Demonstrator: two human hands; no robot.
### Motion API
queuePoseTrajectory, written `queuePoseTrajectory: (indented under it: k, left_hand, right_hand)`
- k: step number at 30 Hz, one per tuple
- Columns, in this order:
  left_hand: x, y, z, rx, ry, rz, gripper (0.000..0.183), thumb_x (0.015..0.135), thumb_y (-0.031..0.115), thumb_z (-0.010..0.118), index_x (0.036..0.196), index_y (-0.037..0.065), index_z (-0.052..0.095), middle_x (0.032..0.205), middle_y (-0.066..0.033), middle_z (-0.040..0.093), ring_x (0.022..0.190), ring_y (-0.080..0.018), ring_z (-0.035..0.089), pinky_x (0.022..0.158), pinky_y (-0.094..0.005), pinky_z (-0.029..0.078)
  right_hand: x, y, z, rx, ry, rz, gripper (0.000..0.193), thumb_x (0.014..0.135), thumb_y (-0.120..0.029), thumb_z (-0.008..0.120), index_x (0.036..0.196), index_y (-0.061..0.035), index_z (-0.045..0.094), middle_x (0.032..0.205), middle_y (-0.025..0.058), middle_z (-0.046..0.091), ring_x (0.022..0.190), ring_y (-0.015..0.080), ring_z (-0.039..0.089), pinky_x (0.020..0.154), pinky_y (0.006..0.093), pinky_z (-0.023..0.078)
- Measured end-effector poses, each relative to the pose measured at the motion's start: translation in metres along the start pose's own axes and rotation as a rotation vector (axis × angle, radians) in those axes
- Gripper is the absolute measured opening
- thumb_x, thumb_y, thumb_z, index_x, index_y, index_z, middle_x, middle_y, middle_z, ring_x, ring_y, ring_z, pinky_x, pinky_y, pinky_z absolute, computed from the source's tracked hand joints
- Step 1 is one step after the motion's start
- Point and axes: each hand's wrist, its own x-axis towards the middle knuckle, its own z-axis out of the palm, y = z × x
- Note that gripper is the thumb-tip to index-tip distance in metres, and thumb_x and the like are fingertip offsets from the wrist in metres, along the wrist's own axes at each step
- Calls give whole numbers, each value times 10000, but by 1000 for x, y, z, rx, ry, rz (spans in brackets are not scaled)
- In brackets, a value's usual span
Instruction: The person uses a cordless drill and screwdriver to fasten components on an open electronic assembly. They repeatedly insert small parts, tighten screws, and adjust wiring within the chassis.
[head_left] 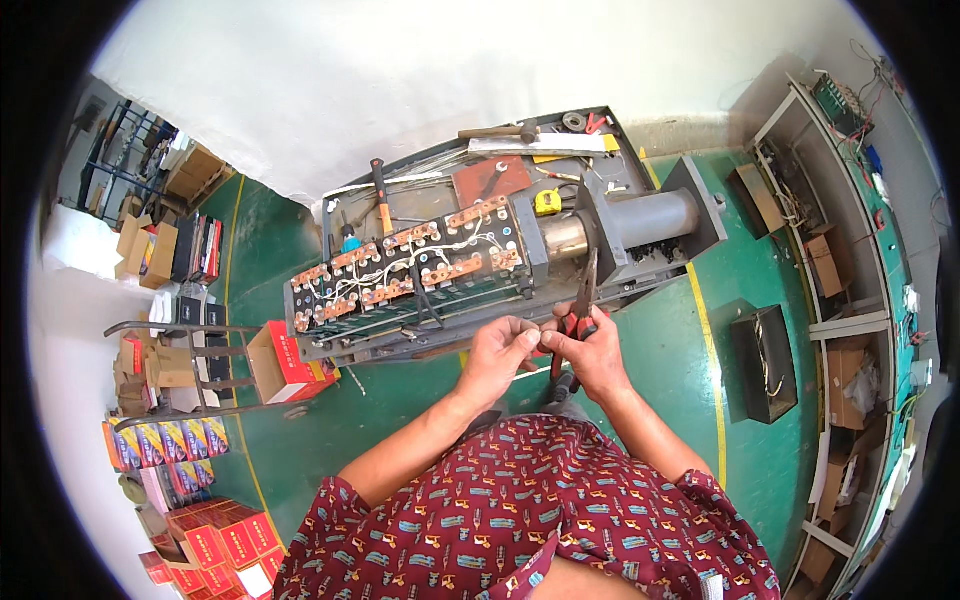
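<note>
Long-nose pliers with red handles point away from me in my right hand, whose fingers wrap the grips. The thumb and forefinger of my left hand are pinched together, meeting my right thumb; whatever lies between them is too small to make out. Beyond both hands lies a long battery pack, topped with copper bars, bolts and white wires. It rests on a grey metal bench. At its right end sits a press with a shiny ram and a grey cylinder.
A hammer, a yellow tape measure, a mallet and a reddish plate lie on the bench. A cart with a red carton stands left. Right are a black open box and shelving.
</note>
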Motion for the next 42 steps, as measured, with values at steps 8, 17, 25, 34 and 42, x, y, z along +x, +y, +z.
queuePoseTrajectory:
  k: [8,17,25,34,42]
  left_hand:
    - [19,12,1,175,24,143,191,1035,108,625,1166,-30,614,1023,-91,715,851,-122,688,766,-292,595]
    - [22,34,-5,298,-31,284,163,1026,105,655,1119,-26,629,996,-62,712,899,-107,677,809,-272,586]
    - [30,29,-12,246,-81,235,166,1016,65,653,1144,-38,629,1020,-68,720,949,-132,699,881,-295,584]
    - [30,54,-15,398,-95,190,174,974,-9,659,1143,-49,674,985,-61,722,934,-138,699,867,-292,578]
    - [98,94,-50,927,-68,400,172,977,116,624,1053,-30,674,954,-147,703,887,-237,706,804,-364,559]
  right_hand:
    - [12,-8,1,80,121,30,375,819,-5,740,1155,41,581,855,56,689,755,142,665,712,298,555]
    - [23,-3,14,172,155,-10,435,848,-7,772,1225,42,560,916,82,702,801,173,691,732,322,578]
    - [22,-2,17,10,151,-60,359,860,-53,757,1171,31,599,892,46,689,809,129,666,744,300,569]
    - [18,2,16,127,86,-26,299,901,-22,697,1178,32,599,1021,107,706,872,167,704,791,325,607]
    - [16,11,0,267,101,79,371,931,-16,659,1279,51,549,1125,165,698,914,245,744,796,357,631]
